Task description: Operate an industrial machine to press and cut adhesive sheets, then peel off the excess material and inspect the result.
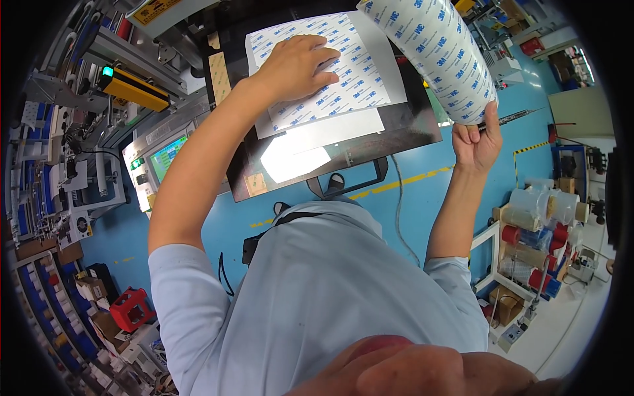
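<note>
My left hand lies with spread fingers on a flat white sheet with blue print, pressing on its upper part. Under that sheet a plain white sheet shows along the right and lower edges. To the right, a curled white sheet with the same blue print bends up and away from the dark board. My right hand is closed on the curled sheet's near end. A thin, pointed tool like a craft knife also sticks out of that hand, its tip toward the right.
A black handle juts from the board's near edge. On the left are a machine with a lit screen and a yellow bar. A rack of film rolls stands right. A grey cable hangs over the blue floor.
</note>
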A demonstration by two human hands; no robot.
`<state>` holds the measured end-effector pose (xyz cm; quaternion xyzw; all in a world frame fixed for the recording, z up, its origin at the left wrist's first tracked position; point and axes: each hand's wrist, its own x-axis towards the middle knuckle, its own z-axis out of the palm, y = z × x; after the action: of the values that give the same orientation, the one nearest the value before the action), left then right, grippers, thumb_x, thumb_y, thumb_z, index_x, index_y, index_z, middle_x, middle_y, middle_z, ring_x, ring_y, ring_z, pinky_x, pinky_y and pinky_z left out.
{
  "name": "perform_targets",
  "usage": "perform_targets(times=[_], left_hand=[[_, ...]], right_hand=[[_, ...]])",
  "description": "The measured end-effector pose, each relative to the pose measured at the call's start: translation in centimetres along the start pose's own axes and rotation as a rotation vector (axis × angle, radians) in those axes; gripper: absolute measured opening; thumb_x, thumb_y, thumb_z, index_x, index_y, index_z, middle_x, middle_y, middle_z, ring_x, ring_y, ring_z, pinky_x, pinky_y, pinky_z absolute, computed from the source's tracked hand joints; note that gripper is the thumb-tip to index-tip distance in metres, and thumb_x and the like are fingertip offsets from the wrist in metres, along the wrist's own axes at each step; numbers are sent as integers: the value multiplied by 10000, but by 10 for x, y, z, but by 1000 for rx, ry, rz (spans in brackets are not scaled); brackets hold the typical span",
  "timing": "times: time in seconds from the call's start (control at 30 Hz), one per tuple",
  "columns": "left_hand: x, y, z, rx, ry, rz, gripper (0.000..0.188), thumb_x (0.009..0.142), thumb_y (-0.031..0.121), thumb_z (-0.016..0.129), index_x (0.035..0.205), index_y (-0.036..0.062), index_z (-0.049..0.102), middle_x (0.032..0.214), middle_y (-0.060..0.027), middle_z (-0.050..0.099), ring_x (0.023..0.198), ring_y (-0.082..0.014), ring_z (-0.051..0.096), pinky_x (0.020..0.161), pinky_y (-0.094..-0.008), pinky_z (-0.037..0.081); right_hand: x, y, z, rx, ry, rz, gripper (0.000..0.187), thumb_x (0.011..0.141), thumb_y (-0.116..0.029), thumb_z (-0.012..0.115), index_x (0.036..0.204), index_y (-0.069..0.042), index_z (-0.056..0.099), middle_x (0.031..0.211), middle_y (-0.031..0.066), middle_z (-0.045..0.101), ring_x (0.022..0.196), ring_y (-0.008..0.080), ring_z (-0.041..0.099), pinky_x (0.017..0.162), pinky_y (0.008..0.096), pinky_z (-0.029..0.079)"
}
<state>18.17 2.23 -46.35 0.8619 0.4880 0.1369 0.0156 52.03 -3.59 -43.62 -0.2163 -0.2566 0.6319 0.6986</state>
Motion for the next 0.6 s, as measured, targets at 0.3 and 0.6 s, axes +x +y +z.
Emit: perform_targets(times=[0.3,0.6], left_hand=[[-5,9,-15,-414,299,96,664,842,319,703,1367,2,448,1367,-235,464,1287,-385,439,1097,-443,344],[-46,53,-162,-206,888,297,349,667,206,843,961,88,698,1224,-123,589,1177,-337,508,1003,-415,406]], right_hand=[[-5,8,1,1,41,72,164,973,-125,539,1075,2,556,834,72,635,408,59,343,372,210,279],[-5,23,67,-132,-366,152,204,972,-158,553,1128,-27,535,901,78,654,394,14,347,338,168,264]])
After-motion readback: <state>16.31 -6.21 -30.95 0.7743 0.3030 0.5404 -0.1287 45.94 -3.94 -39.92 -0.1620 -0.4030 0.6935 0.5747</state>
